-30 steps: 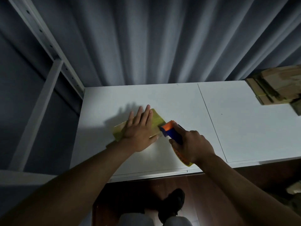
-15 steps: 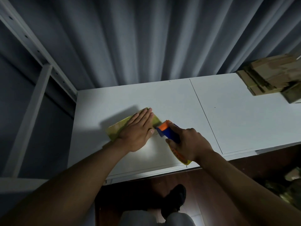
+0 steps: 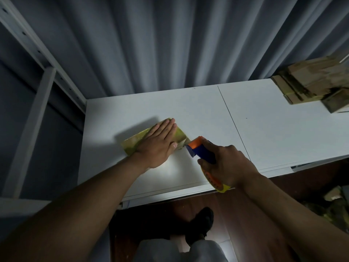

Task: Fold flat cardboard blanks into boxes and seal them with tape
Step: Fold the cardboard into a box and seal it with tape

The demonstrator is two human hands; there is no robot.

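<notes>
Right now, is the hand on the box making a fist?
No, the left hand lies flat with straight fingers on the box.

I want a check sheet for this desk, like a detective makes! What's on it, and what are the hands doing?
Surface: white table, a seam across it.
Job's things: small box lying on the table; tape gun at its right end; cardboard stack far right.
Clutter: nothing seen.
Hands: left hand flat on the box; right hand grips the tape gun.
Cables: nothing seen.
Surroundings: grey curtain behind, metal rack left, dark floor below.
</notes>
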